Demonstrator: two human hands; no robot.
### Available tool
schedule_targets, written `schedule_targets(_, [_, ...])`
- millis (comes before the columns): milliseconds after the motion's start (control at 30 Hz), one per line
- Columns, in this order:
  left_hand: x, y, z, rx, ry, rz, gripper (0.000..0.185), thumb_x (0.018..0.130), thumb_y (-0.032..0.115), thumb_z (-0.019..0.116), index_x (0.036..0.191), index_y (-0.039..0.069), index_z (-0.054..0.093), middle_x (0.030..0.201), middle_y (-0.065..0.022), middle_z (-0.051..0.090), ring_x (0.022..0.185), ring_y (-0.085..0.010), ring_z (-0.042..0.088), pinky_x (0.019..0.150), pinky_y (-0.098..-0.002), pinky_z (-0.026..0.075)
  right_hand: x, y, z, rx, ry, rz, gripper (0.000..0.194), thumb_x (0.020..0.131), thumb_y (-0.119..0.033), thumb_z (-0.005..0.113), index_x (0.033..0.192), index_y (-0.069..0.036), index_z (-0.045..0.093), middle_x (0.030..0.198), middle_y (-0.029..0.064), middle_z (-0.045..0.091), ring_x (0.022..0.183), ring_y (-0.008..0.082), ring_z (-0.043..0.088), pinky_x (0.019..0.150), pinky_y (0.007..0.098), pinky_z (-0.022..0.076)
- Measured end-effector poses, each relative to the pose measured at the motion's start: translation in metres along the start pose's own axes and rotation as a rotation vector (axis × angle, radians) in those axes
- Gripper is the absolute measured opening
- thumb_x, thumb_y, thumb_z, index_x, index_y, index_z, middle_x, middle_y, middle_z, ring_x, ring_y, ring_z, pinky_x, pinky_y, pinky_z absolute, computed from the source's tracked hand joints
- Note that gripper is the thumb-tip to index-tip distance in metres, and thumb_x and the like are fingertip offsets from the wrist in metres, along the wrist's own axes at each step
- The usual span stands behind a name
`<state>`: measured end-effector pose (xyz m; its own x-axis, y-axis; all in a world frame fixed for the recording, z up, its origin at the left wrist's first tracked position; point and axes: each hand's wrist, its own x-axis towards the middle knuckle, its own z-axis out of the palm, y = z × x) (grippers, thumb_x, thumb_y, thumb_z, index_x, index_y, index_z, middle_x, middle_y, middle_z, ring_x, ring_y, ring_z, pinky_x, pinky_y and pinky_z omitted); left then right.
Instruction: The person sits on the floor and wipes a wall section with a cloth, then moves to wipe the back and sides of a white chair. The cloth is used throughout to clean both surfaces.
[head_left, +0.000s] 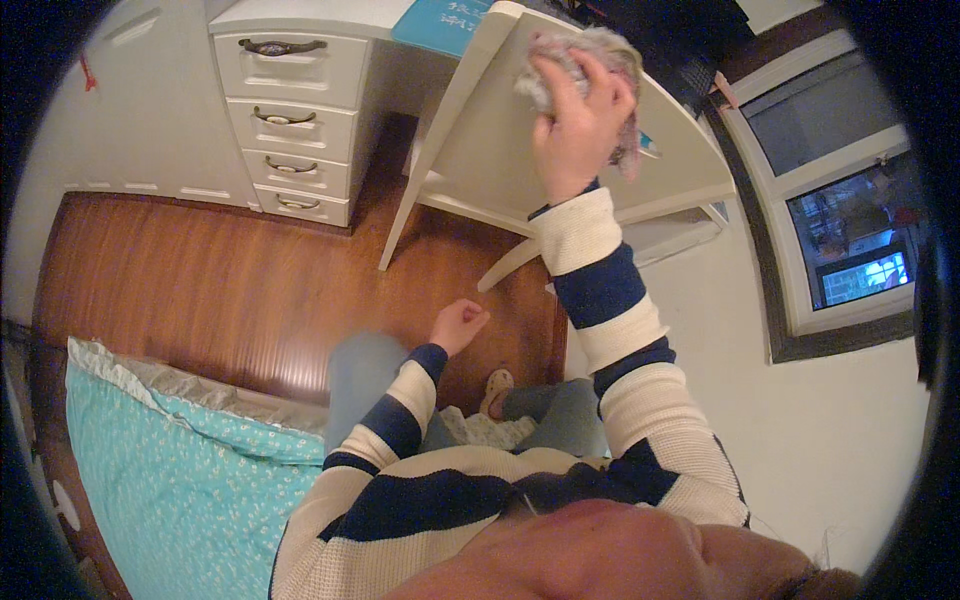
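Observation:
My right hand (581, 124) is stretched far forward, its fingers bent over a crumpled, pale pink and grey cloth (626, 82). The cloth lies against the upper part of the back panel of a white chair (487, 154), and one end of it hangs down to the right of the hand. Lower down, my left hand (457, 326) is held above the wooden floor, its fingers curled loosely with nothing seen in them. It is apart from the chair, whose legs reach the floor in front of it.
White drawers (289, 120) with dark metal handles stand at the left of the chair, beneath a desk top bearing a blue mat (435, 26). A bed with a turquoise floral cover (195, 465) is at lower left. A window (847, 232) and white wall are at right.

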<state>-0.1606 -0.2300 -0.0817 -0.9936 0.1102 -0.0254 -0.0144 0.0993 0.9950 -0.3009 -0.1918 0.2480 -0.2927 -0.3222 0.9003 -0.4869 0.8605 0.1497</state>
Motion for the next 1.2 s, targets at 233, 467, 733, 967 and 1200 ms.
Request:
schedule_targets(233, [-0.003,0.004,0.000,0.007,-0.016,-0.025,0.030,0.083,0.032,0.072,0.094,0.004,0.067,0.084,-0.0073,0.069,0.076,-0.0177,0.065,0.071,-0.0304,0.052,-0.090,-0.005,0.043,0.019,-0.402,-0.096,0.029,0.078,-0.009,0.058,0.102,-0.020,0.068,0.118,0.0024,0.058,0.107,0.0318,0.051,0.091,0.0387,0.0459])
schedule_targets(467, [-0.003,0.015,-0.002,-0.062,-0.071,-0.084,0.035,0.081,0.032,0.071,0.095,0.001,0.065,0.084,-0.0125,0.068,0.078,-0.0234,0.066,0.073,-0.0337,0.052,-0.116,-0.006,0.056,0.068,-0.445,-0.044,0.027,0.079,-0.011,0.056,0.103,-0.018,0.067,0.121,0.0013,0.058,0.110,0.0302,0.051,0.094,0.0367,0.0454])
schedule_targets(733, [-0.002,0.010,-0.002,-0.064,-0.036,-0.049,0.031,0.083,0.029,0.070,0.094,0.001,0.064,0.082,-0.0119,0.067,0.075,-0.0222,0.064,0.071,-0.0325,0.051,-0.137,-0.022,0.089,0.183,-0.499,-0.017,0.029,0.077,-0.006,0.053,0.102,-0.015,0.066,0.124,0.0014,0.056,0.114,0.0292,0.050,0.095,0.0379,0.0451])
schedule_targets(967, [-0.001,0.008,-0.006,-0.027,-0.061,-0.061,0.031,0.083,0.028,0.070,0.095,0.000,0.064,0.082,-0.0117,0.067,0.075,-0.0207,0.064,0.070,-0.0326,0.052,-0.189,0.000,0.106,0.075,-0.735,-0.108,0.024,0.079,-0.015,0.055,0.100,-0.013,0.067,0.126,0.0011,0.055,0.120,0.0238,0.048,0.097,0.0329,0.0455])
schedule_targets(1200, [-0.001,0.008,-0.008,-0.055,-0.085,-0.096,0.029,0.086,0.029,0.068,0.096,0.001,0.067,0.084,-0.0100,0.069,0.076,-0.0186,0.064,0.072,-0.0312,0.051,-0.227,0.044,0.078,0.063,-0.800,-0.008,0.023,0.080,-0.017,0.056,0.097,-0.014,0.070,0.118,0.0017,0.060,0.114,0.0234,0.051,0.096,0.0351,0.0448])
